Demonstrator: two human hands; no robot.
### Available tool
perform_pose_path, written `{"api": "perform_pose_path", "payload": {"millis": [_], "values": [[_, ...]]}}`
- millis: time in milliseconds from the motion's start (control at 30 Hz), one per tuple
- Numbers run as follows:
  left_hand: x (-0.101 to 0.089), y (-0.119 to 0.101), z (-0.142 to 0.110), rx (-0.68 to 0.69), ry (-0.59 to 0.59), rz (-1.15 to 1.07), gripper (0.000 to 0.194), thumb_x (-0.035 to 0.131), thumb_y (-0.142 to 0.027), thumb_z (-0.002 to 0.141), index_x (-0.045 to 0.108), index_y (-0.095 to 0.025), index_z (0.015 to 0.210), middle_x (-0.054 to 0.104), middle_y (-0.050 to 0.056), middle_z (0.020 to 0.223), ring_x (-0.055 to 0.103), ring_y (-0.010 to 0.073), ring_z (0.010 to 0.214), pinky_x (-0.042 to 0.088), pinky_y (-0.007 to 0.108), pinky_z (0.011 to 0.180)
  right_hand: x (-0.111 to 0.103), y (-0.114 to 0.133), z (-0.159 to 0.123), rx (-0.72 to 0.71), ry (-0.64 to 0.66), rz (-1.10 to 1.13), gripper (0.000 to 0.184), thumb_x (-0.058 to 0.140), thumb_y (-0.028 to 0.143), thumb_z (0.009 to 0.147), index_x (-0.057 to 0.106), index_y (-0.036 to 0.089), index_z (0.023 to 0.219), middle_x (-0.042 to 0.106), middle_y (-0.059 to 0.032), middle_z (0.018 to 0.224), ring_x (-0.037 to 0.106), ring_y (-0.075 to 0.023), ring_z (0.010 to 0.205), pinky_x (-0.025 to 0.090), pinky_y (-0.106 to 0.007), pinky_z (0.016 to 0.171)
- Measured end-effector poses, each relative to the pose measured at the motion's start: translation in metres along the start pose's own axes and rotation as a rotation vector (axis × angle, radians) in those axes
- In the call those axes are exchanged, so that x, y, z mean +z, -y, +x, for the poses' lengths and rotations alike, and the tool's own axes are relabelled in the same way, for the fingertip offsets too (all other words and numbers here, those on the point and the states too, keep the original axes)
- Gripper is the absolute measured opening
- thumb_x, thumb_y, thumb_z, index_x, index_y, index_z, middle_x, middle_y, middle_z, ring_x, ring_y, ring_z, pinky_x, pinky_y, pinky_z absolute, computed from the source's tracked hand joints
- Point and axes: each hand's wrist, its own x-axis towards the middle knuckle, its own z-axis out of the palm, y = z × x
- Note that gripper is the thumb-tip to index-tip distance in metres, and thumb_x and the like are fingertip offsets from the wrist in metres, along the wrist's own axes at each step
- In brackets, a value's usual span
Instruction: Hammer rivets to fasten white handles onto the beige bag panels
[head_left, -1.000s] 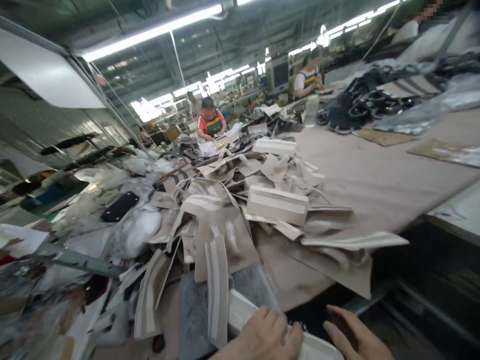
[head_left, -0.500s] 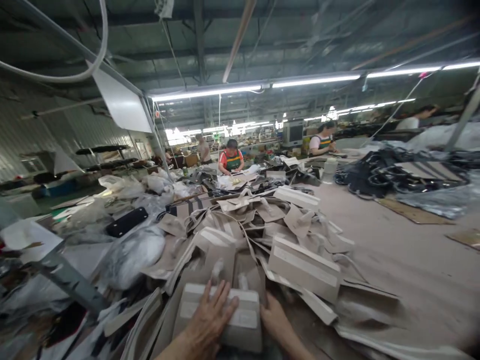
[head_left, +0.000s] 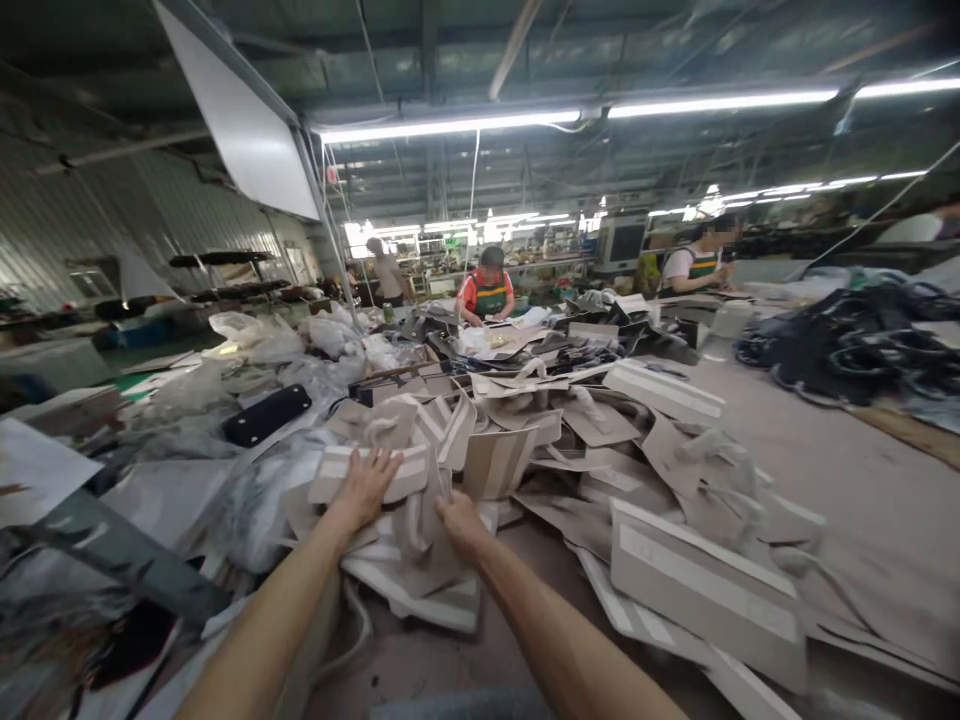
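Both my arms reach out over a heap of beige fabric bag pieces with white stripes (head_left: 570, 440). My left hand (head_left: 365, 485) lies with spread fingers on a folded beige striped piece (head_left: 341, 470) near the top of the heap. My right hand (head_left: 459, 522) is closed on the edge of a beige piece (head_left: 420, 545) just right of it. A flat folded beige bundle (head_left: 705, 590) lies to the right of my right forearm.
A long brown-covered table (head_left: 847, 480) runs away to the right. Clear plastic bags (head_left: 255, 340) and a black flat piece (head_left: 266, 415) lie at the left. Black straps (head_left: 855, 350) are piled far right. Several other people work at the table's far end (head_left: 487, 290).
My arms have stretched further forward onto the heap. The left hand now rests on a piece farther up, and the view has tilted and shifted right.
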Motion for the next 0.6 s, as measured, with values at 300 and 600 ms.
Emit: {"api": "perform_pose_path", "payload": {"millis": [300, 600], "values": [[-0.009, 0.006, 0.0, -0.018, 0.385, -0.31, 0.082, 0.06, -0.029, 0.075, 0.028, -0.021, 0.149, 0.036, 0.016, 0.151, 0.038, 0.0323, 0.137, 0.031, 0.051, 0.113, -0.036, -0.024, -0.078, 0.036, 0.125, -0.192, 0.055, 0.049, 0.044, 0.086, 0.055, 0.013, 0.132, 0.058, -0.015, 0.134, 0.054, -0.0272, 0.122, 0.039, -0.04, 0.106], [-0.09, 0.004, -0.076, -0.002, 0.186, -0.384, 0.077, 0.061, -0.056, 0.08, 0.04, -0.014, 0.141, 0.042, 0.016, 0.146, 0.037, 0.0316, 0.137, 0.023, 0.046, 0.117, -0.065, -0.054, -0.171, 0.146, 0.139, -0.291, 0.06, 0.052, 0.051, 0.08, 0.061, 0.011, 0.124, 0.065, -0.0166, 0.123, 0.06, -0.029, 0.115, 0.043, -0.042, 0.103]]}}
